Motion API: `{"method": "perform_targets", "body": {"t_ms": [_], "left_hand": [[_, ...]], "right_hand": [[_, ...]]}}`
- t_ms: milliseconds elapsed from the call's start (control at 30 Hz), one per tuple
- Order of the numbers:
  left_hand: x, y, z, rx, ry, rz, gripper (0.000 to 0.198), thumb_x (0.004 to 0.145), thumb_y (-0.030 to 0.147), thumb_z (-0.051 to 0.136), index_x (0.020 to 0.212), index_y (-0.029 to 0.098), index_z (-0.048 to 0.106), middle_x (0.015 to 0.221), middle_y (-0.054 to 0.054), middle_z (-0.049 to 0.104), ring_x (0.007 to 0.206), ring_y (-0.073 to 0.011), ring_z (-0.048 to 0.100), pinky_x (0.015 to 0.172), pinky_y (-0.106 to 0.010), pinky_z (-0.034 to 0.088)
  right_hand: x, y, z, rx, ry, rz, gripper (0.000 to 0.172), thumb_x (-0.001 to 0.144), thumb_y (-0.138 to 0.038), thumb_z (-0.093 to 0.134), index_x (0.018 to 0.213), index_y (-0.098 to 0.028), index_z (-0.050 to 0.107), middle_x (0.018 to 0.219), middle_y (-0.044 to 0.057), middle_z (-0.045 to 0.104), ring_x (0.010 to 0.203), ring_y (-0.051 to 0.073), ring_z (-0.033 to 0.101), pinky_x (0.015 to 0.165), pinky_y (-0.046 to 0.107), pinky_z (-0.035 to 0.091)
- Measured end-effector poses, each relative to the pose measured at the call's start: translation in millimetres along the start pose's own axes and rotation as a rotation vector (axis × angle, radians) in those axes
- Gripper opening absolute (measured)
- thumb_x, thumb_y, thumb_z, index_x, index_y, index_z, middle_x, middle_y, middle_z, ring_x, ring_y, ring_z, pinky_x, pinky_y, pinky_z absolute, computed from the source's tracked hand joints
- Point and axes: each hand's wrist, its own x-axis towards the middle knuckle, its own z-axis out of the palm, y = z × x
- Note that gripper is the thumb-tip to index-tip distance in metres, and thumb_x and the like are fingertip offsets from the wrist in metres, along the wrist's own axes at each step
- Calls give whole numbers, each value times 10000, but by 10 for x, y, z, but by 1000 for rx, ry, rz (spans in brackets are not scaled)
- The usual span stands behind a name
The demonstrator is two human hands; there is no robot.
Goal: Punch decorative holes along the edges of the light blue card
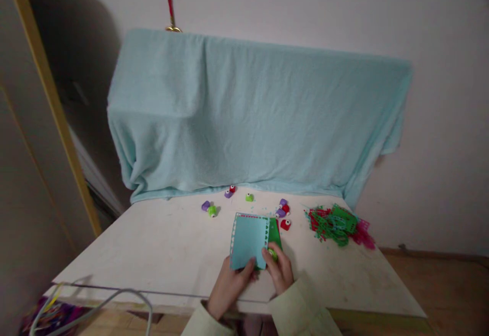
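A light blue paper sheet (248,242), with small cut-outs along its left and right edges, is tilted up over the table in front of me. My left hand (239,277) grips its bottom edge, thumb on the front face. At the lower right edge of the sheet, my right hand (279,269) is closed around a lime-green craft punch (272,254), partly hidden by the fingers. Whether the paper is inside the punch's slot, I cannot tell. A darker green sheet (274,231) shows behind the blue one, and a pink edge peeks out along the top.
Several small punches lie farther back, among them a purple one (206,205), a lime-green one (249,197) and a red one (285,224). A tangled heap of cut paper (336,225) sits on the right. A light blue cloth (260,117) hangs behind the white table (164,244).
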Motion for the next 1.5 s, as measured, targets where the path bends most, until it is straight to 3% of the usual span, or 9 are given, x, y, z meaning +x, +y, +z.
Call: {"method": "perform_targets", "body": {"t_ms": [100, 300, 433, 600, 800, 1033, 1500], "left_hand": [[6, -6, 57, -40, 10, 0, 394, 867, 457, 487, 650, 155, 616, 620, -38, 652, 610, -166, 611, 679, -252, 474], [41, -27, 149, -61, 171, -38, 398, 847, 507, 495, 648, 183, 609, 616, -15, 627, 589, -158, 580, 651, -255, 460], [66, -178, 174, -120, 119, -101, 473, 861, 550, 451, 596, 186, 599, 560, -6, 597, 551, -157, 575, 687, -271, 459], [62, -274, 184, -113, 171, -76, 475, 852, 556, 472, 592, 180, 599, 578, -7, 613, 585, -157, 582, 749, -276, 452], [25, -134, 239, -244, 44, -77, 580, 899, 555, 377, 535, 158, 594, 465, -16, 554, 448, -136, 527, 552, -248, 441], [19, -140, 266, -312, 38, -118, 608, 881, 579, 400, 516, 136, 599, 438, -33, 550, 396, -131, 503, 463, -241, 408], [16, -70, 239, -308, 60, -121, 604, 870, 596, 408, 535, 130, 597, 449, -35, 557, 403, -126, 512, 471, -232, 423]], "right_hand": [[0, 13, 28, -24, -15, -38, 389, 749, -566, 604, 787, -179, 604, 533, -44, 412, 470, 103, 380, 417, 205, 286], [12, 26, 86, 140, 127, -25, 527, 698, -548, 670, 1094, -235, 518, 755, 7, 615, 519, 127, 506, 426, 213, 361], [56, 29, 35, 191, 109, 10, 449, 671, -509, 723, 946, -206, 539, 715, 6, 621, 436, 87, 446, 394, 205, 331], [84, 24, -42, 217, 27, 66, 433, 770, -601, 587, 879, -184, 554, 621, 5, 586, 403, 91, 425, 378, 214, 294], [34, 50, 6, 252, 74, 92, 456, 763, -651, 553, 748, -196, 531, 488, -58, 399, 381, 70, 290, 358, 209, 189], [30, 16, -25, 210, -73, 59, 409, 825, -596, 515, 774, -190, 511, 503, -64, 353, 424, 76, 266, 387, 218, 162], [5, -14, 52, 209, 48, 51, 440, 745, -621, 592, 760, -184, 541, 488, -74, 318, 415, 70, 243, 375, 211, 162]]}}
